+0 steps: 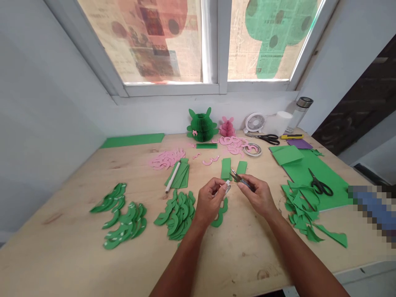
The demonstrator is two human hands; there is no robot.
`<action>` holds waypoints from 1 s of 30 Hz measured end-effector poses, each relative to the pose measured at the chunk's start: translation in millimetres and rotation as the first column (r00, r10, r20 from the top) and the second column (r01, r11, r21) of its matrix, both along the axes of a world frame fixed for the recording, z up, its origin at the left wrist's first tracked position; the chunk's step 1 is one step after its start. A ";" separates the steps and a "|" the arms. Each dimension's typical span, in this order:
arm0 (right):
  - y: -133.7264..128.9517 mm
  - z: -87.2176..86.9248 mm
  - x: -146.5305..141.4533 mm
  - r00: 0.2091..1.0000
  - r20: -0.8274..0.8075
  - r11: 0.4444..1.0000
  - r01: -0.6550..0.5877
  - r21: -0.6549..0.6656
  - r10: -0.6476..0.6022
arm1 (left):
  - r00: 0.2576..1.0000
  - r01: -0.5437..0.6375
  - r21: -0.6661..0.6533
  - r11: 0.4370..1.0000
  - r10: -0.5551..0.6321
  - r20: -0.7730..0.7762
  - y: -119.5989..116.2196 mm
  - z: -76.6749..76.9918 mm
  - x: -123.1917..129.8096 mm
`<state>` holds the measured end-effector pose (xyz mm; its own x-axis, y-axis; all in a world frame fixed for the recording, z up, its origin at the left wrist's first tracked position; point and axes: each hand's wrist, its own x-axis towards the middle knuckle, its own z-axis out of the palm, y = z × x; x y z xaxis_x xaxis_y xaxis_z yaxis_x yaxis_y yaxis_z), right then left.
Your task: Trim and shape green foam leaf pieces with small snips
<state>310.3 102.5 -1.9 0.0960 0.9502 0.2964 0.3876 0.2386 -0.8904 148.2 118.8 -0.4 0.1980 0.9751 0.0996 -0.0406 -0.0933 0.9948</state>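
My left hand [208,203] is closed in a pinch on a white strip [228,182], which looks like tape; part of it is hidden by the fingers. Dark-handled scissors [237,176] are gripped in my right hand [258,196], their blades pointing up and left, close to the strip but apart from it. Just beyond both hands lie two green paper rectangles [226,167]. A green wavy paper cutout [221,214] rests on the table beside my left wrist. Farther left sits a heap of green cutouts [178,216].
More green cutouts with white marks [125,225] lie left. Pink cutouts [167,159], a white pen [172,177] and a tape roll [252,149] lie beyond. Green scraps [303,210] and black scissors [321,186] are right. A green paper figure [202,127] stands by the wall.
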 end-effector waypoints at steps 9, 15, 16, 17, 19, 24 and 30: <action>7.7 -1.2 9.8 0.951 -0.115 0.955 0.292 0.043 -0.286 | 0.956 0.003 0.237 0.972 0.066 -0.285 -4.0 -5.8 0.5; 8.4 -0.3 15.0 0.913 -0.190 0.923 0.379 0.064 -0.361 | 0.829 0.119 0.428 0.896 0.148 -0.539 -10.7 -6.5 13.3; 7.9 0.6 15.3 0.910 -0.193 0.921 0.384 0.069 -0.366 | 0.804 0.138 0.455 0.880 0.168 -0.570 -11.2 -6.6 15.8; 7.4 1.6 15.5 0.909 -0.194 0.918 0.390 0.077 -0.370 | 0.780 0.156 0.479 0.864 0.190 -0.596 -11.3 -6.7 18.5; 6.3 3.6 15.7 0.906 -0.192 0.911 0.400 0.097 -0.377 | 0.731 0.191 0.523 0.831 0.235 -0.640 -9.9 -6.8 24.7; 5.0 6.2 16.6 0.902 -0.197 0.901 0.412 0.132 -0.384 | 0.572 0.304 0.572 0.762 0.334 -0.749 2.0 -9.3 48.9; 2.9 9.9 17.5 0.895 -0.175 0.888 0.436 0.147 -0.410 | 0.465 0.447 0.529 0.722 0.317 -0.826 20.1 -21.8 80.1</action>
